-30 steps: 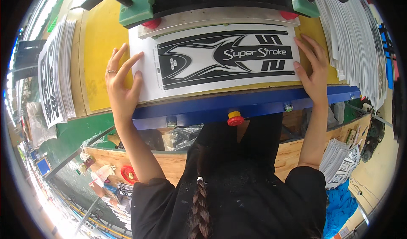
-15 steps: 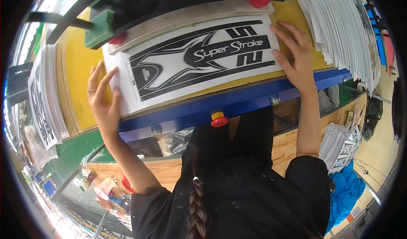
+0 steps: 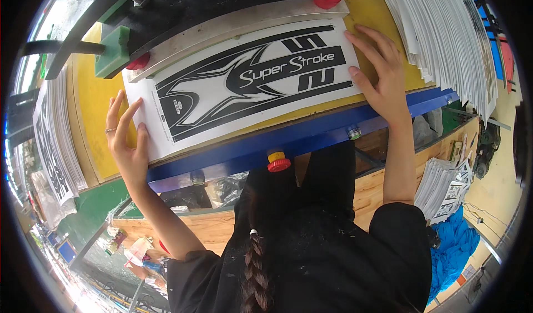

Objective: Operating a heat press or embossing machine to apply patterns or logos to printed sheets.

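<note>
A white sheet (image 3: pixel 194 135) printed with a black graphic lies flat on a yellow work surface (image 3: pixel 288 106), its far edge against a metal bar (image 3: pixel 239 39). At the sheet's left end, my left hand (image 3: pixel 126 146) rests with fingers spread, the thumb and fingertips on its margin. My right hand (image 3: pixel 383 79) is at the opposite end, fingers stretched and apart, with the fingertips and thumb touching the sheet's right edge. Neither hand is wrapped around anything.
Tall paper stacks stand on both sides, one at right (image 3: pixel 427 35) and one at left (image 3: pixel 53 141). A red and yellow push button (image 3: pixel 278 162) juts from the blue front rail (image 3: pixel 239 157). Dark machine parts with green blocks (image 3: pixel 112 52) overhang the far side.
The whole view has shifted slightly, so the machine, sheet and hands appear a little farther left. Both hands remain at the sheet's ends, and the sheet stays against the bar.
</note>
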### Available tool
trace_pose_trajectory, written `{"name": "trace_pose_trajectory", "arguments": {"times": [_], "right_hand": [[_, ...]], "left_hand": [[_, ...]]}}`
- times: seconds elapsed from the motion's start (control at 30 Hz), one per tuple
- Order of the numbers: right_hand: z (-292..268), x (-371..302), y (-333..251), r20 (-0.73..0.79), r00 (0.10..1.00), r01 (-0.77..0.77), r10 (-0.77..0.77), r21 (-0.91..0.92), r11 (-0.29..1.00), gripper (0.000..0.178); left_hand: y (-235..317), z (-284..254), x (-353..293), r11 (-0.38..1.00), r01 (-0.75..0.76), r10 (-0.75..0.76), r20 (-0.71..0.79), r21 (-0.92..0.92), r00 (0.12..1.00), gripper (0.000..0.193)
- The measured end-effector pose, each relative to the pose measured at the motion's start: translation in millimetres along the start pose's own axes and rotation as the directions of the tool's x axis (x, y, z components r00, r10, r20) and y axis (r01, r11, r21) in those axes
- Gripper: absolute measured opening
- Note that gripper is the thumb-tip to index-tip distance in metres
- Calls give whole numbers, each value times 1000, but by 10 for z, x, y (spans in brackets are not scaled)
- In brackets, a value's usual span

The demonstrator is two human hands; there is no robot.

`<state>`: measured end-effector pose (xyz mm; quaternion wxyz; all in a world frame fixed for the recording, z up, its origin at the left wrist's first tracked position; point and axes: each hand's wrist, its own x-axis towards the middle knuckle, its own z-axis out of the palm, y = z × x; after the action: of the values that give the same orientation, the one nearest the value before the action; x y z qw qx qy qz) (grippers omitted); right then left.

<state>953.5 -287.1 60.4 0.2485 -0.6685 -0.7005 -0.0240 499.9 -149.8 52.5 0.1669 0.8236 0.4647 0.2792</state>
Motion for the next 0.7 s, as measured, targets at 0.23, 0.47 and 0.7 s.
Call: {"name": "trace_pose_trajectory", "arguments": {"times": [0.23,0.47,0.7], "right_hand": [[11,-2,4,-4,1000,-2,2,-1,1000,50],[14,-11,10,-5,1000,3,-3,-15,1000,49],[12,-9,2,2,1000,-1,1,-20,1000,50]], "left_hand": [[0,6,-5,1000,6,-6,-2,-4,1000,44],[-19,3,-8,1000,-1,1,-2,-6,1000,43],[-15,4,1,1000,-8,8,-1,-10,1000,43]]}}
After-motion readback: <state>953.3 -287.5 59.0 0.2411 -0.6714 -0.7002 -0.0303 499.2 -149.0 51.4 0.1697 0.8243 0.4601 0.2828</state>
